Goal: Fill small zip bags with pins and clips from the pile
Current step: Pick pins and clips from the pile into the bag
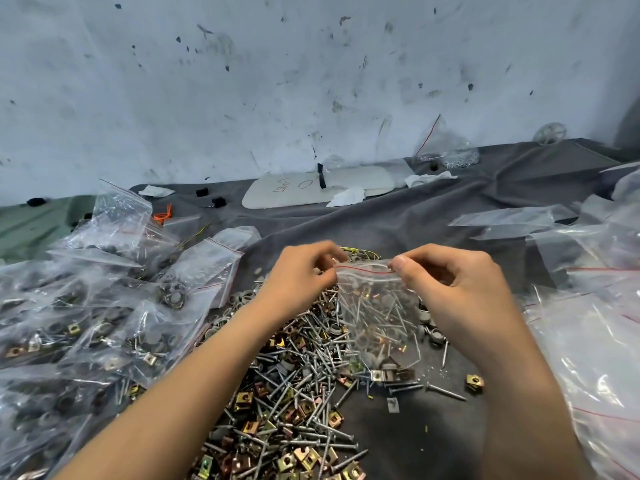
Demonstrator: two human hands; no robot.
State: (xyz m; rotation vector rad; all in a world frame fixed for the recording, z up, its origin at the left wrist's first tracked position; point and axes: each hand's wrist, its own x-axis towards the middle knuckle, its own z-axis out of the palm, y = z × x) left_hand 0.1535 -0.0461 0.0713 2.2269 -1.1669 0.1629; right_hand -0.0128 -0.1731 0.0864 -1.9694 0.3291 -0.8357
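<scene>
The left hand (304, 275) pinched the left top corner of a small zip bag (379, 317), its fingers (323, 254) curled tight over the red-lined seal. The right hand (460, 289) pinched the right top corner, thumb pressed on the front of the seal and the other fingers curled in behind it. Between the two hands the top edge was pulled taut. The bag hung upright, its lower end down against the right edge of the pile (294, 393) of loose screws (446, 393) and square clips (473, 382) on the table (415, 216). Through the clear plastic showed more thin silver screws and a few brass-coloured clips. Whether the seal was pressed closed along its whole length could not be told.

The forearms covered part of the pile, and its near end ran off the bottom edge. To the left a heap of filled bags (86, 323) was cut off by the frame, their contents dim behind crumpled plastic. To the right, empty bags (588, 323) lay in a slack heap, also cut off. At the back, by the scuffed wall (311, 64), lay a white board (318, 190) with faint writing too unclear to read. Another bag (440, 147) stood close to the wall.
</scene>
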